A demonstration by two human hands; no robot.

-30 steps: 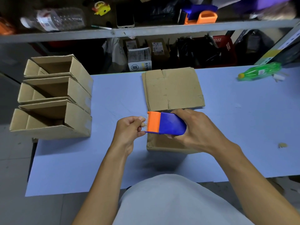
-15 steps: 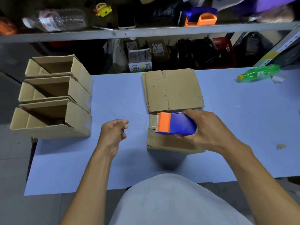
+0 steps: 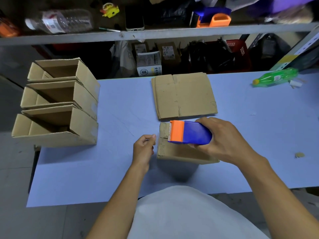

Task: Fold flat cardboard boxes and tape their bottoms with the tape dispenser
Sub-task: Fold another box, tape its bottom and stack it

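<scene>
The taping step is in hand. The right hand [image 3: 222, 140] grips the blue-and-orange plastic tape dispenser [image 3: 189, 132] above the small brown cardboard box [image 3: 183, 150]. At nine o'clock of it, the left hand [image 3: 144, 149] has curled fingers [image 3: 151, 137], perhaps pinching tape; I cannot tell. Next, I judge, the tape must be pressed along the bottom seam.

We see a green bottle [image 3: 275, 77] lying on the blue table [image 3: 120, 104] (far right corner). A clear bottle [image 3: 59, 21] and phone [image 3: 134, 18] rest on the shelf [image 3: 155, 34].

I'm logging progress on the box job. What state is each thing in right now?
tape dispenser: gripped, over the box
right hand: grips dispenser
left hand: fingers curled beside the box
box being taped: folded, flaps up
flat cardboard stack: unfolded
three folded boxes: lying on their sides
green bottle: lying down
</scene>
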